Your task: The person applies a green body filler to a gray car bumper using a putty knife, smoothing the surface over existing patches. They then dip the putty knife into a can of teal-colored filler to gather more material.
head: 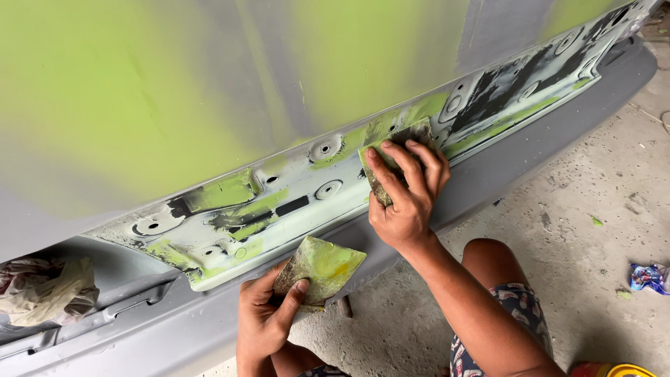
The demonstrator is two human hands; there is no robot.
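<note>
While bare concrete floor (593, 174) lies open on my right, my left hand (262, 318) pinches a putty-smeared board (319, 269) near the sill; farther, my right hand's (405, 195) fingers (401, 167) press a spreader (398, 150) flat against the car panel's (293, 188) lower edge.

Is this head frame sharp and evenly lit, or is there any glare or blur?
Head view: soft, even daylight and no hard glare; the right hand, left hand and lower sill strip are crisp; the green-grey panel near the lens looks smooth and soft; slight wide-angle bend along the sill.

The one head camera looks steeply down, close in, at a car panel's (209, 91) lower edge and concrete floor (593, 181).
</note>
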